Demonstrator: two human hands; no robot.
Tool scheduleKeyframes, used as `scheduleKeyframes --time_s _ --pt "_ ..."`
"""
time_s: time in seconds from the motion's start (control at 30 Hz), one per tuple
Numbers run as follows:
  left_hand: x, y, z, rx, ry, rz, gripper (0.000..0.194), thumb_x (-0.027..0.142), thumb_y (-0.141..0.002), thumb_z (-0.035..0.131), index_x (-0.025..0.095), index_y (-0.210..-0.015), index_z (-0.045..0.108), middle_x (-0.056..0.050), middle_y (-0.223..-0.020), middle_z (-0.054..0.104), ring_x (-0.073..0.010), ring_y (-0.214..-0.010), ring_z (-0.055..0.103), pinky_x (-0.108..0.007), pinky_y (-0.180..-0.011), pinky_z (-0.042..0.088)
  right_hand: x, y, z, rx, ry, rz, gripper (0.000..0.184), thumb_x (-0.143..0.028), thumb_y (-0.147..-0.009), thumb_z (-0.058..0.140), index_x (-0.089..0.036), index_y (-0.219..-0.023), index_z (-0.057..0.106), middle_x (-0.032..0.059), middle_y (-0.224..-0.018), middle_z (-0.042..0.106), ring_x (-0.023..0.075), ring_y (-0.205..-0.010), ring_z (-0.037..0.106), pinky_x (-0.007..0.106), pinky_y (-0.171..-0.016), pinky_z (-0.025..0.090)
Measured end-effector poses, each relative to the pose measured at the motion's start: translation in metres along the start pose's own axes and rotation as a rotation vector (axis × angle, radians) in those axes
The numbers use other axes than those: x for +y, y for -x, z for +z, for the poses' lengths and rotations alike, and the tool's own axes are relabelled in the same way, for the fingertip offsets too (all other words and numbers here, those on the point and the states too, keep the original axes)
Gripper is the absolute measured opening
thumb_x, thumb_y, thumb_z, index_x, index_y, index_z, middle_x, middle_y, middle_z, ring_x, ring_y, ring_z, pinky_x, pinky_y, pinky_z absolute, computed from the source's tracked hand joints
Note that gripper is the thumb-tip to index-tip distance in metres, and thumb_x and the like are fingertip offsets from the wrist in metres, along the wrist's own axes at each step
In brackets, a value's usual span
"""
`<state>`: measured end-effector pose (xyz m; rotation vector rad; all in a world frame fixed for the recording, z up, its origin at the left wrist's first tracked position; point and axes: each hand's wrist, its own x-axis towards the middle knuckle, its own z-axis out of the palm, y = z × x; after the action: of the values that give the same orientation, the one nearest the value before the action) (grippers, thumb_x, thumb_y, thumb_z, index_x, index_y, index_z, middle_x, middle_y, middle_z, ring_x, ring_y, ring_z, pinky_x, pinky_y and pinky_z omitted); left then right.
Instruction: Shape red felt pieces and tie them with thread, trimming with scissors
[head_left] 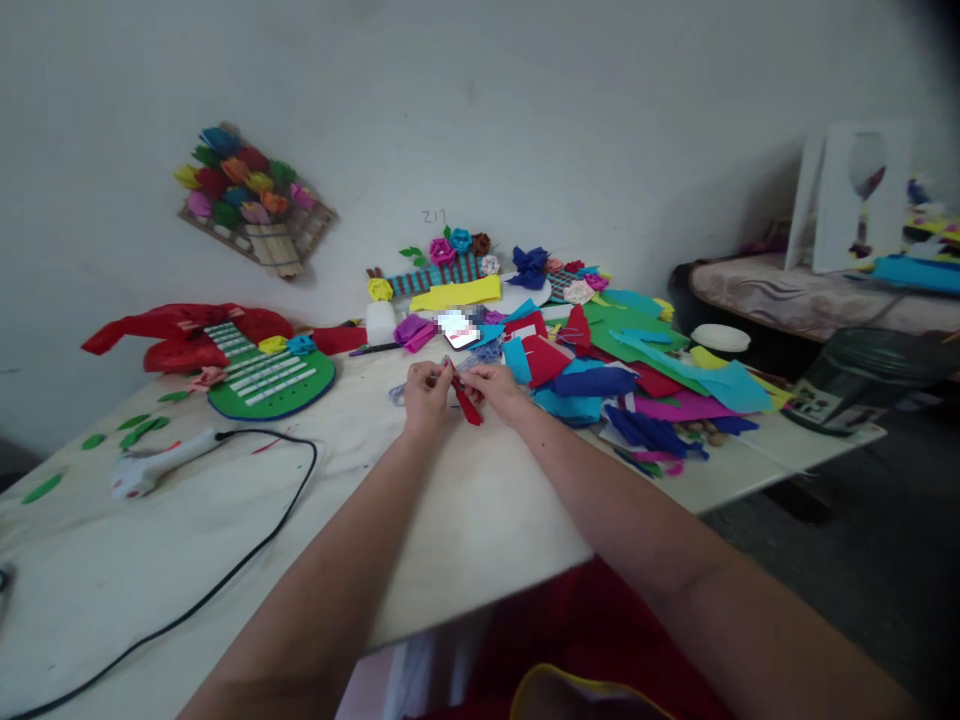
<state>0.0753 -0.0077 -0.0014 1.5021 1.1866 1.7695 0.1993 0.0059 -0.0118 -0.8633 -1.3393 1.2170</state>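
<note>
1. A narrow red strip (470, 410), crepe paper or thin cloth (too small to tell which), slants down between the 2 hands, over the white table (487, 510).
2. The left hand (426, 398) pinches its upper end; the right hand (491, 388) has thumb and fingers closed on its upper side.
3. It should handle as light, soft, easily creased; a gentle fingertip hold at the narrow upper end looks best.
4. Just beyond lies a smartphone (459, 330).
5. Rightward, a scrap heap (551, 362); leftward, a hot glue gun (165, 462).
</note>
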Motion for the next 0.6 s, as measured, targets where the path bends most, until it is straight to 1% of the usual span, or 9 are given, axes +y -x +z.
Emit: scheduleKeyframes --time_s 0.07,0.1,0.17,0.27,0.33,0.43,0.47,0.53,0.6 --pt "0.0008 0.0014 0.0017 0.012 -0.133 0.183 0.013 0.027 -0.066 0.064 0.017 -0.062 0.058 -0.002 -0.083 0.049 -0.0077 -0.060 0.045 -0.022 -0.056 0.039 0.0002 -0.0002 0.0003 -0.074 -0.055 0.003 0.021 -0.035 -0.064 0.060 -0.014 -0.062 0.058 -0.0030 -0.053 0.054 0.0060 -0.045 0.045 0.020 -0.047 0.037" --pt "0.0012 0.0019 0.0022 0.010 -0.182 0.235 0.012 0.027 -0.067 0.064 0.017 -0.062 0.059 -0.003 -0.087 0.049 -0.0073 -0.060 0.045 -0.022 -0.057 0.039 0.0000 -0.0001 0.0006 -0.107 -0.077 0.009 0.019 -0.033 -0.063 0.061 -0.014 -0.064 0.059 -0.0030 -0.054 0.054 0.0062 -0.046 0.046 0.021 -0.049 0.038" --pt "0.0011 0.0022 0.0025 -0.003 -0.228 0.272 0.011 0.026 -0.068 0.063 0.016 -0.063 0.059 -0.003 -0.090 0.048 -0.0063 -0.057 0.043 -0.023 -0.055 0.039 -0.0007 0.0002 0.0010 -0.142 -0.097 0.027 0.016 -0.028 -0.060 0.062 -0.014 -0.067 0.061 -0.0033 -0.056 0.055 0.0065 -0.048 0.047 0.021 -0.051 0.039" --pt "-0.0010 0.0019 0.0023 -0.032 -0.218 0.260 0.010 0.024 -0.068 0.062 0.016 -0.062 0.059 -0.003 -0.087 0.050 -0.0071 -0.058 0.045 -0.022 -0.054 0.039 -0.0005 0.0003 0.0011 -0.146 -0.075 0.049 0.014 -0.024 -0.055 0.064 -0.014 -0.063 0.059 -0.0040 -0.053 0.054 0.0070 -0.047 0.047 0.021 -0.049 0.039" --pt "-0.0028 0.0019 0.0027 -0.067 -0.171 0.207 0.010 0.024 -0.068 0.062 0.017 -0.063 0.058 -0.002 -0.081 0.052 -0.0081 -0.059 0.046 -0.021 -0.054 0.038 0.0008 -0.0002 0.0010 -0.133 -0.058 0.050 0.015 -0.026 -0.054 0.065 -0.014 -0.059 0.057 -0.0042 -0.051 0.053 0.0069 -0.045 0.046 0.021 -0.047 0.038" --pt "-0.0028 0.0026 0.0031 -0.167 -0.020 0.027 0.011 0.026 -0.067 0.062 0.018 -0.071 0.057 0.000 -0.070 0.054 -0.0082 -0.054 0.047 -0.020 -0.050 0.037 0.0026 -0.0013 0.0009 -0.098 -0.041 0.055 0.019 -0.031 -0.056 0.065 -0.014 -0.057 0.056 -0.0040 -0.050 0.053 0.0064 -0.044 0.045 0.021 -0.046 0.036" --pt "-0.0019 0.0029 0.0029 -0.200 0.042 -0.042 0.016 0.026 -0.065 0.064 0.018 -0.076 0.056 0.001 -0.070 0.055 -0.0078 -0.052 0.046 -0.020 -0.049 0.037 0.0025 -0.0015 0.0007 -0.074 -0.041 0.056 0.021 -0.032 -0.057 0.066 -0.014 -0.057 0.055 -0.0041 -0.050 0.052 0.0062 -0.043 0.045 0.021 -0.046 0.036" --pt "0.0003 0.0030 0.0019 -0.230 0.129 -0.155 0.030 0.022 -0.059 0.067 0.018 -0.085 0.054 0.002 -0.070 0.057 -0.0071 -0.048 0.046 -0.019 -0.045 0.035 0.0008 -0.0013 0.0004 -0.025 -0.055 0.045 0.024 -0.036 -0.057 0.066 -0.015 -0.056 0.054 -0.0047 -0.049 0.051 0.0058 -0.043 0.043 0.021 -0.045 0.036" --pt "0.0013 0.0025 0.0005 -0.254 0.117 -0.200 0.038 0.017 -0.054 0.068 0.018 -0.089 0.053 0.002 -0.068 0.058 -0.0071 -0.045 0.045 -0.019 -0.044 0.034 -0.0027 -0.0004 0.0002 0.019 -0.081 0.021 0.027 -0.038 -0.058 0.067 -0.015 -0.057 0.054 -0.0054 -0.048 0.049 0.0058 -0.044 0.043 0.021 -0.046 0.036"
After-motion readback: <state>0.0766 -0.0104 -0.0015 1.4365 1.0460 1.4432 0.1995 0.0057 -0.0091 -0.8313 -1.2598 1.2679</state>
